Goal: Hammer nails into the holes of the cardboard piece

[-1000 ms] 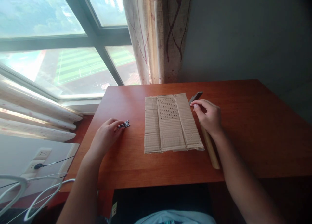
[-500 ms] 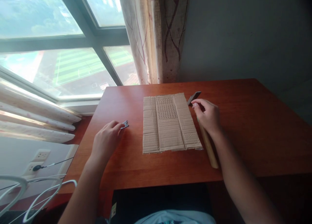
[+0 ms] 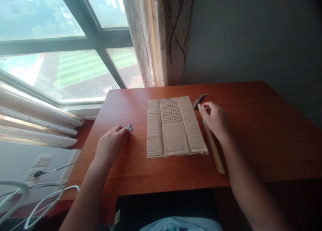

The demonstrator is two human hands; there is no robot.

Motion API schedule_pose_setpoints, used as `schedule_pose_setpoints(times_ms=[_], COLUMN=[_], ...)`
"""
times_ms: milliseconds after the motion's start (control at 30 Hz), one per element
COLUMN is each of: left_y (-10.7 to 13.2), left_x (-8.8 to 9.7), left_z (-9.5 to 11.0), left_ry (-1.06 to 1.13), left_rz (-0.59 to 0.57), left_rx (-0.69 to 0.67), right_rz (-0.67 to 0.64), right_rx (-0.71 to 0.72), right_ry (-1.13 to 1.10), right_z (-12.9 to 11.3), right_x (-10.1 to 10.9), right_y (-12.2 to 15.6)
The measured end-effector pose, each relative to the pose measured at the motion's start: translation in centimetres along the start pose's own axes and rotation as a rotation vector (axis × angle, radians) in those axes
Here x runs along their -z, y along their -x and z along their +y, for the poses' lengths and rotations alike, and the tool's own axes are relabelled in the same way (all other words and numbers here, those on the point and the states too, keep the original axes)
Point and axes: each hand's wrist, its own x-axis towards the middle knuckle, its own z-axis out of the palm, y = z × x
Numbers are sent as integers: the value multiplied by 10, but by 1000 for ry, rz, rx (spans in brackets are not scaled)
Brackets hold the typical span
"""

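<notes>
A flat sheet of cardboard [image 3: 173, 127] with a grid of small holes near its far end lies on the red-brown wooden desk [image 3: 251, 133]. My right hand [image 3: 213, 118] is closed round the wooden handle of a hammer [image 3: 211, 142], just below its dark metal head, right of the cardboard. The hammer lies on the desk. My left hand [image 3: 110, 143] rests on the desk left of the cardboard, fingers curled on a small bunch of dark nails [image 3: 128, 127] whose tips stick out.
A window and a patterned curtain [image 3: 163, 36] stand behind the desk. A grey wall is at the right. White wire hangers [image 3: 32, 197] and a wall socket with a plugged cable sit low on the left. The desk's front edge is close to me.
My right hand has slid back slightly along the hammer handle, uncovering its head end. My left hand has drawn more over the nails. The view shifted a little.
</notes>
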Motion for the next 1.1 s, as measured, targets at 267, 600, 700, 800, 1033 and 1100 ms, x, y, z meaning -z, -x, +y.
schedule_pose_setpoints(times_ms=[267,600,700,800,1033,1100], left_y=[1,-4,-5,-4,-7,-12], left_x=[3,-1,1,6,35,47], left_z=[3,-1,2,6,27,42], left_ry=[-16,-2,32,117,712,893], left_rz=[14,-55,-66,25,315,336], left_rx=[34,4,4,22,78,83], right_rz=[-11,-112,-197,-311,-367,-354], right_rx=[-21,-30,-145,-265,-336,-327], right_ry=[80,157,-4,-195,-415,-443], right_z=[2,9,8,5,0,2], right_x=[0,-10,-14,-18,-28,-31], right_y=[0,4,3,3,7,6])
